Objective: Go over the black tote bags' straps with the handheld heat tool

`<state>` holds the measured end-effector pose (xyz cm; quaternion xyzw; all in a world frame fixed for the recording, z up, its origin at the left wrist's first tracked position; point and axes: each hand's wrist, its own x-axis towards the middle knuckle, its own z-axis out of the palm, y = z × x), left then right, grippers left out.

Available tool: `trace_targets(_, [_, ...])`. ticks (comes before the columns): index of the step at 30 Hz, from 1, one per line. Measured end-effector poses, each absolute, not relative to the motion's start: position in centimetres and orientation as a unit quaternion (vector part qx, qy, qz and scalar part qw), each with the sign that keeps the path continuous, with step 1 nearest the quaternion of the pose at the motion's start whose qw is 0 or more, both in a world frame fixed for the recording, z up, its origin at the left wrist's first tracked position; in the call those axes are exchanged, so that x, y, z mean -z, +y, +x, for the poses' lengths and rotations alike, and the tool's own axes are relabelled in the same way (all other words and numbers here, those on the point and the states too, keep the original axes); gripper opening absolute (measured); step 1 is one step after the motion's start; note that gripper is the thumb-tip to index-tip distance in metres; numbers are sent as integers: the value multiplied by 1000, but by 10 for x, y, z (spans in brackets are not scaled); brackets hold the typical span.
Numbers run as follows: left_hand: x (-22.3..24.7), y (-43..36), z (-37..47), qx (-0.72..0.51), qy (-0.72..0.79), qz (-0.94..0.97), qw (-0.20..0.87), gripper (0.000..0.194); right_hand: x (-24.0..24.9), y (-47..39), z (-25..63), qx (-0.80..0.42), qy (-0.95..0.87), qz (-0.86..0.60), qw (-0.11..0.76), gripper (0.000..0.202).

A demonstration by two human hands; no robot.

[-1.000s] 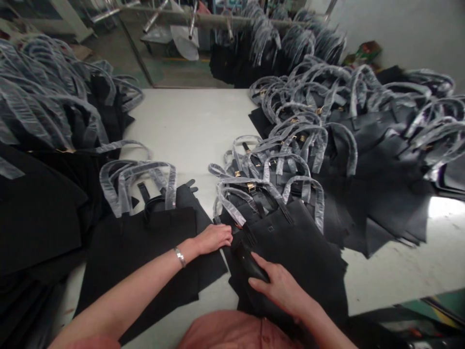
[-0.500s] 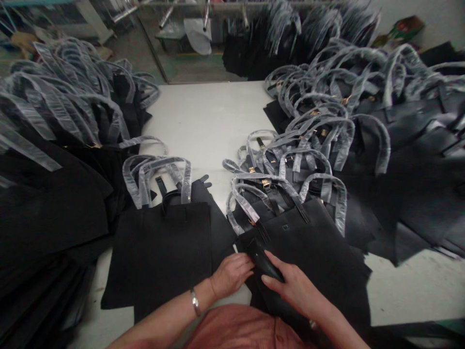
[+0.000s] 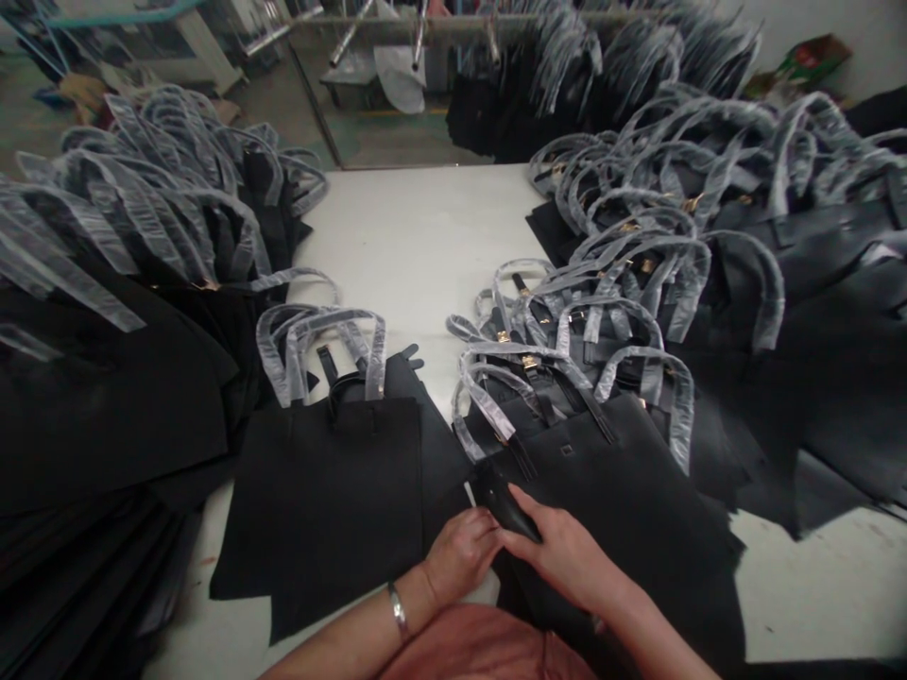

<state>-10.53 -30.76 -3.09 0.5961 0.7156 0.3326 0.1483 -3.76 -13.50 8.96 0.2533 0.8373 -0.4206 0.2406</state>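
Observation:
A black tote bag with plastic-wrapped handles lies at a slant in front of me. My right hand is closed around a glossy, rounded black piece at its left side, which looks like the bag's curled-over edge. Close against it, my left hand has its fingers pinched together; whatever is between the fingertips is hidden. A thin pale strip shows just above those fingers. To the left, another black tote bag lies flat with its wrapped handles standing up.
Piles of black bags with wrapped handles rise on the left and right. Gold-coloured clasps show among the handles. The white table runs back to a metal rack, and more bags hang behind it.
My left hand has moved slightly down and closer to my right hand, so the fingers now meet. The black piece is still in my right hand. The view has shifted a little left.

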Motion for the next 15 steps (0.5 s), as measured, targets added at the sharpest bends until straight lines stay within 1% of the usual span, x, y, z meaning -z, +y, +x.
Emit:
trace_targets(4, [32,-308,-104,-338,719,589,150,18,-85,-139,-43,407,848,253,228,65])
trace_targets(6, [33,-308,-102,-341,720,586,147,18,-84,-141,-50,415,853,253,189,65])
trace_targets(9, [27,-307,-102,-360,717,577,153,19,-95,-138,-48,459,849,241,105,66])
trace_targets(12, [7,-295,-112,-361,726,553,192,21,-115,-127,-25,503,826,245,67,67])
trace_targets(15, [-21,-264,-138,-370,740,519,213,22,-126,-116,9,512,802,304,44,67])
